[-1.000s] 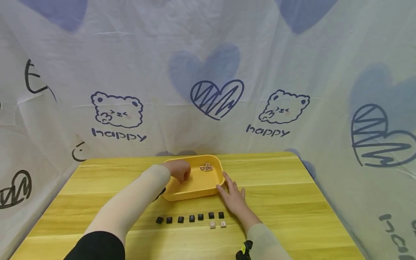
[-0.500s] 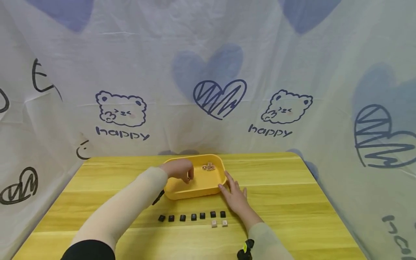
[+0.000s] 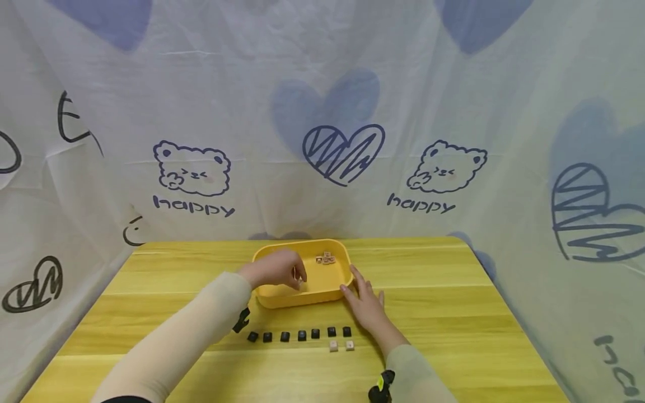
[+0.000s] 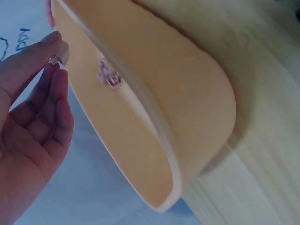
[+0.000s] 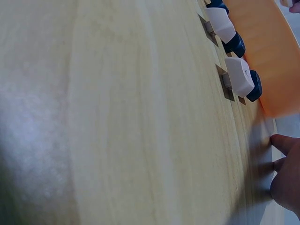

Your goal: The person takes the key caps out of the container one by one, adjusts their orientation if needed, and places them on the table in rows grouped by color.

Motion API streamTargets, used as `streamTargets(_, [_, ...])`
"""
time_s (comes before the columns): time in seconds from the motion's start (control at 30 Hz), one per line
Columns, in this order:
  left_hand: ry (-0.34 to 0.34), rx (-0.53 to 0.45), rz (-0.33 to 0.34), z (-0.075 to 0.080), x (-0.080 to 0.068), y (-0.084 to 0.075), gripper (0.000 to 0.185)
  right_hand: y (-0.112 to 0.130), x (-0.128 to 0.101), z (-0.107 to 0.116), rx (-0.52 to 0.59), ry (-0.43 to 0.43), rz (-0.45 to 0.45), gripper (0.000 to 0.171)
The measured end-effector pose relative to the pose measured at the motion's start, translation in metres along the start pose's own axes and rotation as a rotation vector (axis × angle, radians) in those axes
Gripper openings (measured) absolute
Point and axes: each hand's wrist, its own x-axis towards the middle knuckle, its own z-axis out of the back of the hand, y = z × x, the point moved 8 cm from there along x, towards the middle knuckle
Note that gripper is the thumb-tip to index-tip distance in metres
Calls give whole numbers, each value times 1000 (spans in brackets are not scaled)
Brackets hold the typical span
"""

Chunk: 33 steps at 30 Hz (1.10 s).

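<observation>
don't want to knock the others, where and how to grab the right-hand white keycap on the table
Pinch the white keycap by its left and right sides, likely from above, near side: it has gaps left and right but a black keycap close behind.

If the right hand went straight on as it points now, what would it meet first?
Probably the yellow tray: the right hand has its fingers at the tray's right end, perhaps touching it; the exact gap is unclear.
</observation>
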Motion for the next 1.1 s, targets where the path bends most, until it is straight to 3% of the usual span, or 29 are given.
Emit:
streamTargets(0.3, [-87,-15,-25,-9,-18,-21,9,-2,1,-2,5,0,-4,64])
streamTargets(0.53, [-199,-76,-45,-16,-30,-34,8,-3,1,-2,7,-4,-6,65])
streamTargets(0.7, [-257,-139,4,-24,-39,-33,7,-2,2,-2,10,-1,-2,65])
streamTargets(0.9, [-261,-273,92,-42,-46,-25,9,-1,2,-2,8,6,4,65])
streamTargets(1.1, [-279,-232,76,-61,-54,-32,10,2,0,0,21,12,7,65])
